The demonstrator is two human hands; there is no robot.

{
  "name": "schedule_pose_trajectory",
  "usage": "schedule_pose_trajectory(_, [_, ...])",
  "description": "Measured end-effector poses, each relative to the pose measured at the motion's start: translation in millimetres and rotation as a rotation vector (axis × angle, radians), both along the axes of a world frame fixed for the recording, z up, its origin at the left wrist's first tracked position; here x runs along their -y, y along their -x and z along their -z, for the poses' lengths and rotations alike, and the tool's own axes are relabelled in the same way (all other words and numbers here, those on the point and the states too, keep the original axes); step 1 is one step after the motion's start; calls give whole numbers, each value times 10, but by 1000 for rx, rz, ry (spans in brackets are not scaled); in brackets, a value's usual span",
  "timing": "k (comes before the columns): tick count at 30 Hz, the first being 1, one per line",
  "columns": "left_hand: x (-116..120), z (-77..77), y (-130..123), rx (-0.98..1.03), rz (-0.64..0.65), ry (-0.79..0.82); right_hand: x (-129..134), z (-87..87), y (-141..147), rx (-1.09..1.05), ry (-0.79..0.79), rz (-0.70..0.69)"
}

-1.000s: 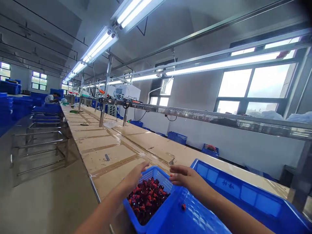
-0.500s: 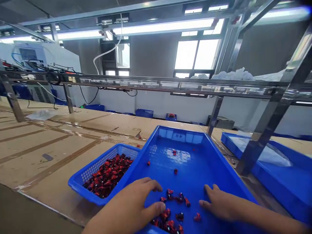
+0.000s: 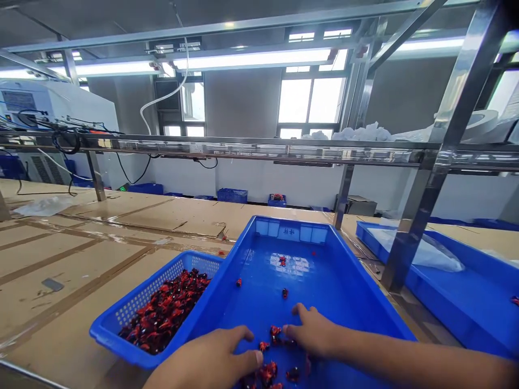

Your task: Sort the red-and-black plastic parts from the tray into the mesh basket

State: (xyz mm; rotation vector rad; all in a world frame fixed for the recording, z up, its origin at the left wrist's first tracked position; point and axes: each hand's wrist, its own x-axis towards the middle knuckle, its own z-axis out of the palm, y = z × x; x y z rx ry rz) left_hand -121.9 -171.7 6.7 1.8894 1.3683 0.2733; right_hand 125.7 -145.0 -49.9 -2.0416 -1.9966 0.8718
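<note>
My left hand (image 3: 221, 354) hovers at the near left side of the large blue tray (image 3: 344, 254), thumb and fingers apart, beside a cluster of small red-and-black pieces (image 3: 268, 371). Over the tray's near middle, my right hand (image 3: 314, 330) has its fingers spread, its thumb close to a few more pieces (image 3: 275, 330). I see nothing held in either hand. Single pieces lie farther up the tray floor, one of them (image 3: 285, 293) beyond my right hand. Left of the tray stands a perforated blue basket (image 3: 138, 292) heaped with the same red-and-black pieces.
A metal post (image 3: 409, 232) rises right of the tray, with another blue tray (image 3: 450, 286) behind it holding a plastic bag (image 3: 417, 248). A metal rail (image 3: 243, 147) crosses above the cardboard-covered table (image 3: 81, 259). Blue crates stand farther back.
My right hand has moved left over the pieces. My left hand has shifted slightly left and down in the picture. The view has turned a little to the right.
</note>
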Motion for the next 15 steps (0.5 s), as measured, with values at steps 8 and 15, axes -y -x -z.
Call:
schedule_pose_trajectory(8, [19, -22, -18, 284, -72, -107, 50, 57, 713, 9, -57, -396])
schedule_pose_trajectory(15, [-8, -8, 1, 279, -91, -112, 117, 165, 799, -10, -88, -1029])
